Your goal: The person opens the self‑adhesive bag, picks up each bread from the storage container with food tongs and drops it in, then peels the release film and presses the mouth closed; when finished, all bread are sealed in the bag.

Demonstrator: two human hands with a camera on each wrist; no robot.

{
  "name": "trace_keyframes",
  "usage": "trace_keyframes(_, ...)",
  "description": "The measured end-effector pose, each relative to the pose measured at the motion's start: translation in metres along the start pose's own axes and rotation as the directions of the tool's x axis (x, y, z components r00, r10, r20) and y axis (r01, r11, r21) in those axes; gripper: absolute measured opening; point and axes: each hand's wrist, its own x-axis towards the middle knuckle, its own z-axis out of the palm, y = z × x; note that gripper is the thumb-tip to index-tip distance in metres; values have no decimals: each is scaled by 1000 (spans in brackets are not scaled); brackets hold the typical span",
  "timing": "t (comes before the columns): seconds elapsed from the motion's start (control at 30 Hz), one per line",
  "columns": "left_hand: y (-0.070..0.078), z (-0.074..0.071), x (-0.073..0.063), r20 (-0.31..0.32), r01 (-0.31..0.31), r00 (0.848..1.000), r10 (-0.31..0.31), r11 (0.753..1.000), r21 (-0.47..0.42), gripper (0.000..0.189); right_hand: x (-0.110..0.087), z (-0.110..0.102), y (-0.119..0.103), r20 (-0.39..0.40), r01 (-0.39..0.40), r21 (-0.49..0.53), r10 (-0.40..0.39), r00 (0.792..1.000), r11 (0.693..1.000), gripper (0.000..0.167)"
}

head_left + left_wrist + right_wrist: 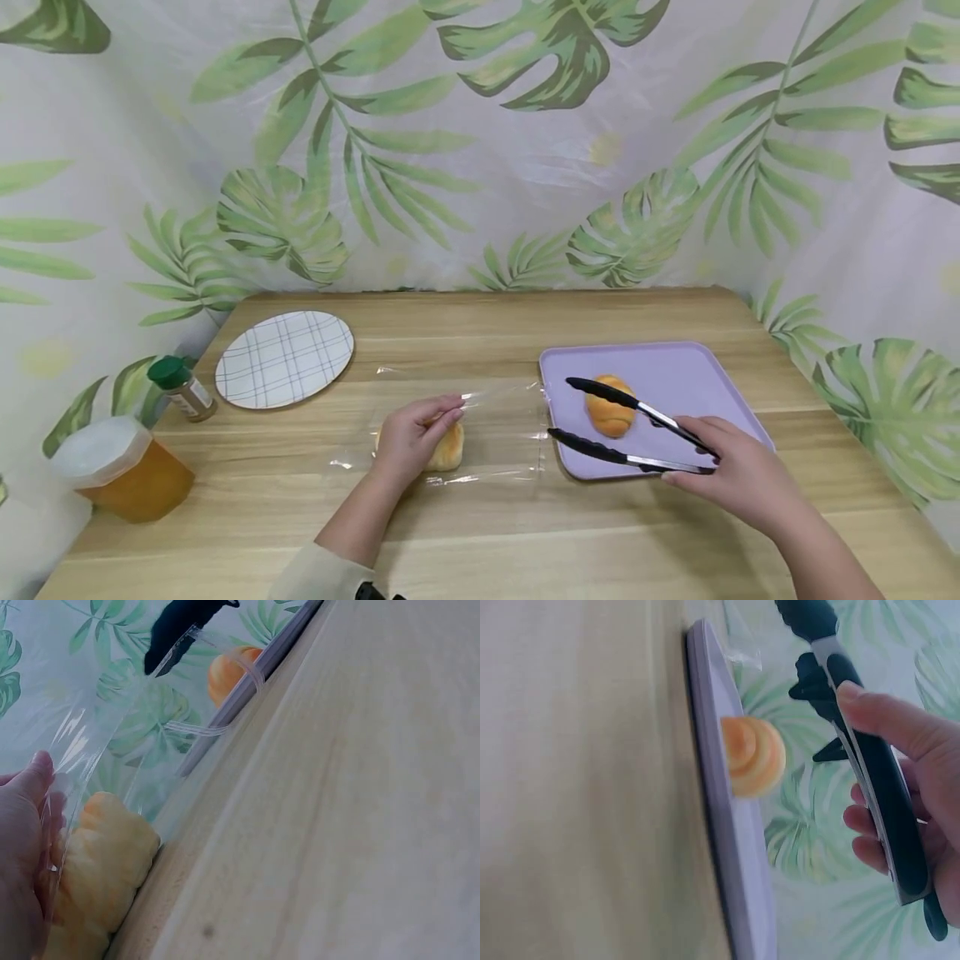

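Note:
My left hand [411, 433] pinches the upper layer of a clear plastic bag [504, 425] between thumb and fingers. A pale golden bread roll [105, 870] shows through the plastic, partly hidden behind that hand. The bag's mouth gapes toward the tray in the left wrist view. In my right hand [742, 475] is a pair of black-tipped metal tongs [600, 392], gripped by the handles, with the two arms spread apart and nothing between the tips. Below the tongs, an orange-brown bread roll [611, 423] sits on a lilac tray [675, 367]; the upper arm crosses over it in the head view.
An oval checked plate [285, 358] lies at the back left of the wooden table [480, 550]. Nearby stand a green-capped spice jar [183, 390] and an amber container with a whitish lid [135, 475]. A leaf-patterned curtain [480, 167] hangs behind the table.

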Motion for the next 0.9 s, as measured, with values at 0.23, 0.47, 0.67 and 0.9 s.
trace_keyframes(0.23,-2,0,1,-5,-4,1000,4,1000,17,13,-21,4,13,6,-157,-14,157,988,988,81)
trace_keyframes(0.47,0,-1,1,-4,-18,1000,18,1000,24,13,-33,13,11,62,-301,-21,302,951,953,96)
trace_keyframes(0.67,0,0,0,3,-12,1000,12,1000,23,12,-39,22,-1,97,-396,-10,395,913,918,99)
trace_keyframes(0.9,2,0,-1,-1,-8,1000,8,1000,19,12,-38,28,-14,94,-448,-33,449,888,893,96)
